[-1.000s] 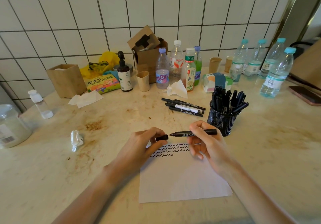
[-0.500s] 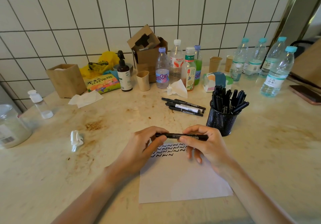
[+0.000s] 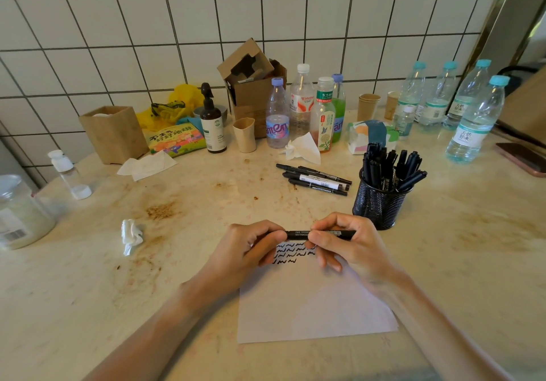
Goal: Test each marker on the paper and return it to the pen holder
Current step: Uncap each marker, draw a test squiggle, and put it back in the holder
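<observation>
Black marker [image 3: 320, 234] lies level between both hands above the far edge of the white paper [image 3: 313, 306], just over the rows of black squiggles [image 3: 291, 253]. The left hand [image 3: 251, 250] has its fingers curled around the marker's left end, which it hides, so whether the cap is fully seated cannot be told; the right hand [image 3: 345, 244] pinches the barrel between thumb and fingers. My judgement is that the step in hand is closing the cap before the marker goes back. To do it well, keep cap and barrel in one straight line, push the two hands squarely together until the cap seats, and avoid twisting so the tip does not smear the fingers. The black mesh pen holder [image 3: 379, 203] stands at about one o'clock from the hands, near them and already packed with markers, so the right hand should lower this one upright into a gap. Four loose markers [image 3: 314, 179] lie at twelve o'clock, probably waiting their turn.
</observation>
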